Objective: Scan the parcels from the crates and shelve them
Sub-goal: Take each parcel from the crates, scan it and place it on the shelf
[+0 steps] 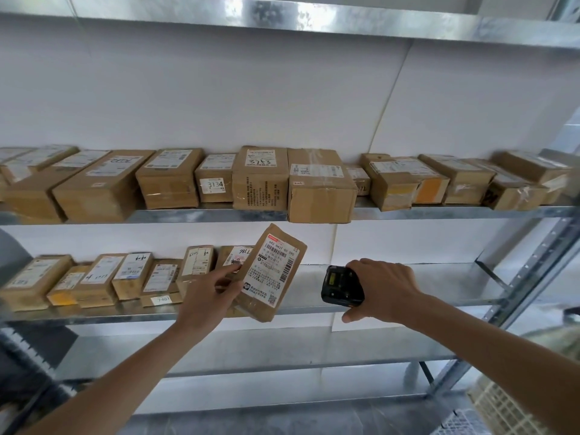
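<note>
My left hand (pixel 209 293) holds a flat brown cardboard parcel (pixel 272 273) by its left edge, tilted, its white barcode label facing me, in front of the lower shelf. My right hand (pixel 381 290) grips a black handheld scanner (pixel 342 286) just right of the parcel, its screen end turned toward the label. A row of several small parcels (pixel 125 277) lies on the lower shelf (pixel 408 296) to the left, behind my left hand. Larger cardboard parcels (pixel 260 180) line the upper shelf (pixel 439 211) from end to end.
The lower shelf is bare metal to the right of the scanner. Below it another bare metal shelf (pixel 282 350) is visible. Slanted metal uprights (pixel 527 277) frame the rack on the right. A pale plastic crate (pixel 502 406) sits at bottom right.
</note>
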Demonstrator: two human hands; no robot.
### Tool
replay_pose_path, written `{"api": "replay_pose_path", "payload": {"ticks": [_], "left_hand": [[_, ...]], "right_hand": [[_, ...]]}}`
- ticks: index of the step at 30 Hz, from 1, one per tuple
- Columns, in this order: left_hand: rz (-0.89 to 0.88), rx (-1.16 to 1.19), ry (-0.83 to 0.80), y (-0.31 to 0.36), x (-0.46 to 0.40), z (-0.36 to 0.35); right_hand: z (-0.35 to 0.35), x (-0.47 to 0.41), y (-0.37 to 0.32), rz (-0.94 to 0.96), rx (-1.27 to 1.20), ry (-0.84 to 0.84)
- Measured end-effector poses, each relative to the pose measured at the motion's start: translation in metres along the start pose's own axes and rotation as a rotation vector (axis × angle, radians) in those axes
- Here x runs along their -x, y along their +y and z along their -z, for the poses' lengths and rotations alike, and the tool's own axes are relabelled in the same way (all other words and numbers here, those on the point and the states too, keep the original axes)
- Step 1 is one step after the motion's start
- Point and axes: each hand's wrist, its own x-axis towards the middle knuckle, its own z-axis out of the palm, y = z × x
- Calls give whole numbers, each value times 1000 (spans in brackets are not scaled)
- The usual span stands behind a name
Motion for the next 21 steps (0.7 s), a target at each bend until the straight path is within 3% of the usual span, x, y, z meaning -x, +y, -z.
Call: {"api": "replay_pose_path", "payload": {"ticks": [9, 21], "left_hand": [[74, 167, -115, -29, -5, -52], [309, 416, -212, -106, -48, -113]], "right_hand": [[-55, -16, -12, 25, -452, -18], [-157, -84, -54, -58, -633, 27]]}}
